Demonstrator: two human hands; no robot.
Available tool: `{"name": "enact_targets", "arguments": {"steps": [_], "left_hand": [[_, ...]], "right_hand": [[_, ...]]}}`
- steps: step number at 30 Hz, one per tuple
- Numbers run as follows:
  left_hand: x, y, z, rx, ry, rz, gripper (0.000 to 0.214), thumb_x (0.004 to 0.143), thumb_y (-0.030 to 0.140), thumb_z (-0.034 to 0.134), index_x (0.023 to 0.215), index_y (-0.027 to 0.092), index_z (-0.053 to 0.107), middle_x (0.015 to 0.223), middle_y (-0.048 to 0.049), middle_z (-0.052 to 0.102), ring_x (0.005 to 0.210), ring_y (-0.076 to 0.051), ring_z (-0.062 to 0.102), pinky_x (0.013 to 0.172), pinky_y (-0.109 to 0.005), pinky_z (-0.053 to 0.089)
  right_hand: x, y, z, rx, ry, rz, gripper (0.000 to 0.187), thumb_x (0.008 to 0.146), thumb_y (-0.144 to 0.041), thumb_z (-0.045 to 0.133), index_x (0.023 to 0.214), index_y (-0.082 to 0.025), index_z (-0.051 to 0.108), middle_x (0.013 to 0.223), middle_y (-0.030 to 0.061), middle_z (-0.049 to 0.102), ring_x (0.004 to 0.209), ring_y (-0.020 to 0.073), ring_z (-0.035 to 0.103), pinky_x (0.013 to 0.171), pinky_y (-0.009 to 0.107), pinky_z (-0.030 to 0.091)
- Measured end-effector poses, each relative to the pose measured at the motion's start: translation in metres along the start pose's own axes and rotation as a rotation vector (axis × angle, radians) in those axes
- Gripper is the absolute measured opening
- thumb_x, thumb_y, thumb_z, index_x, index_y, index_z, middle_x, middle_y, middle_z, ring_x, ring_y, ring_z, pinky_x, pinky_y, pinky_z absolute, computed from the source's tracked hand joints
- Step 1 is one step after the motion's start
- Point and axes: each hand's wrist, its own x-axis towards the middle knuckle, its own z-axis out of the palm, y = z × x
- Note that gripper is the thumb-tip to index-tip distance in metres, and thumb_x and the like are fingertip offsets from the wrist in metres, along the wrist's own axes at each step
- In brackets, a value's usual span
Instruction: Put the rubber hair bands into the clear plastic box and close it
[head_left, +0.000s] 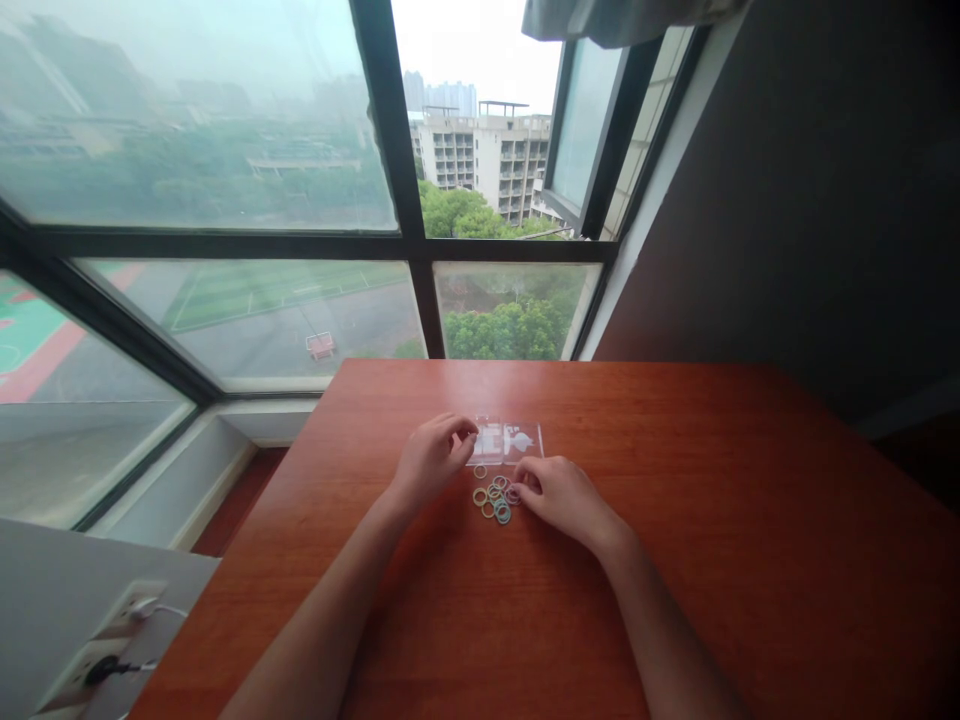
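A clear plastic box lies opened flat on the table, with a whitish print on its right half. My left hand is at the box's left edge, thumb and fingers closed on it. Just in front of the box is a loose pile of several small pastel rings, yellow, green-blue and pinkish, which look like hair ties. One yellowish ring lies apart, close to the box. My right hand reaches in from the right, its thumb and forefinger pinched on a pinkish ring at the pile's right side.
The reddish-brown wooden table runs up to a dark-framed window, whose upper right pane is swung outward. A dark wall stands to the right. At lower left, sockets with plugged-in cords sit beside the table edge.
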Motion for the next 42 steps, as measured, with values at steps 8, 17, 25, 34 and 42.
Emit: {"name": "enact_targets", "arguments": {"steps": [8, 17, 25, 34, 42], "left_hand": [[0.000, 0.004, -0.001, -0.011, -0.027, 0.011, 0.011, 0.082, 0.017, 0.055, 0.085, 0.018, 0.065, 0.078, -0.0009, 0.065, 0.066, -0.012, 0.054, 0.061, -0.022, 0.039], [-0.004, 0.014, 0.007, -0.088, -0.115, 0.053, 0.010, 0.082, 0.017, 0.055, 0.083, 0.018, 0.065, 0.079, -0.0011, 0.064, 0.067, -0.011, 0.054, 0.061, -0.020, 0.039], [-0.005, 0.023, 0.013, -0.162, -0.225, 0.101, 0.011, 0.083, 0.021, 0.058, 0.085, 0.019, 0.069, 0.076, -0.0006, 0.064, 0.063, -0.010, 0.052, 0.060, -0.020, 0.040], [-0.004, 0.015, 0.014, -0.080, -0.066, 0.050, 0.009, 0.083, 0.019, 0.056, 0.078, 0.018, 0.063, 0.075, -0.0005, 0.063, 0.063, -0.010, 0.052, 0.059, -0.021, 0.038], [0.005, 0.002, 0.018, 0.110, 0.087, -0.046, 0.012, 0.086, 0.026, 0.054, 0.087, 0.020, 0.064, 0.083, -0.0015, 0.065, 0.067, -0.013, 0.055, 0.063, -0.024, 0.040]], "right_hand": [[0.001, 0.002, 0.000, 0.009, 0.048, 0.022, 0.009, 0.084, -0.029, 0.060, 0.079, -0.022, 0.064, 0.070, -0.0010, 0.067, 0.063, 0.0123, 0.057, 0.058, 0.022, 0.032], [0.003, 0.003, 0.002, 0.054, 0.179, -0.019, 0.008, 0.084, -0.025, 0.058, 0.080, -0.022, 0.064, 0.070, -0.0014, 0.067, 0.063, 0.0127, 0.058, 0.061, 0.022, 0.034], [0.005, 0.003, 0.004, 0.185, 0.307, -0.095, 0.011, 0.086, -0.028, 0.057, 0.088, -0.023, 0.066, 0.067, -0.0018, 0.064, 0.060, 0.0127, 0.056, 0.059, 0.021, 0.037], [0.005, 0.004, 0.004, 0.126, 0.283, -0.031, 0.011, 0.086, -0.026, 0.056, 0.089, -0.024, 0.066, 0.070, -0.0016, 0.067, 0.063, 0.0133, 0.059, 0.062, 0.022, 0.038], [0.002, 0.000, 0.001, 0.033, 0.127, 0.006, 0.011, 0.085, -0.025, 0.057, 0.080, -0.023, 0.066, 0.075, -0.0005, 0.069, 0.067, 0.0132, 0.061, 0.061, 0.022, 0.035]]}}
